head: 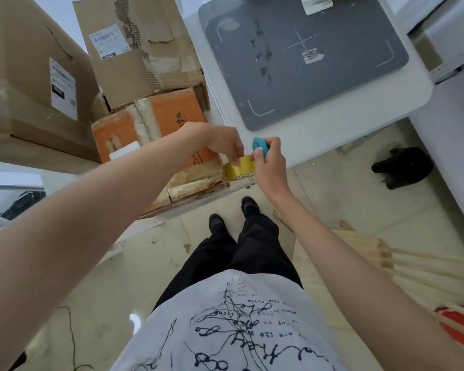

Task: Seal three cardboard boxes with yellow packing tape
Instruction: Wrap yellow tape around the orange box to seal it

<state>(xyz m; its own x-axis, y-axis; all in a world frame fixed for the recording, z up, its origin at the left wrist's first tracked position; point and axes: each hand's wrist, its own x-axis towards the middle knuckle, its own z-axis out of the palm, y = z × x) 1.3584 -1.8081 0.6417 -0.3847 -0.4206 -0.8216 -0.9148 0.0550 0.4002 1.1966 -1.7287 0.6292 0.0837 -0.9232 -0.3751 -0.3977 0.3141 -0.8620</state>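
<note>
A strip of yellow tape (239, 168) stretches between the two hands, just off the near corner of the orange box (156, 135); whether it hangs from a roll I cannot tell, since the right hand covers that end. The left hand (223, 141) pinches the tape's upper edge between thumb and fingers. The right hand (268, 162) is curled round a small teal cutter (260, 145), most of it hidden in the fist. The orange box lies closed under old pale tape, wedged below two brown boxes (134, 49), the larger cut off at the left edge. Beside them a white table (332, 124) carries a grey mat (306, 76). A dark shape (405, 167) on the floor is unclear.
</note>
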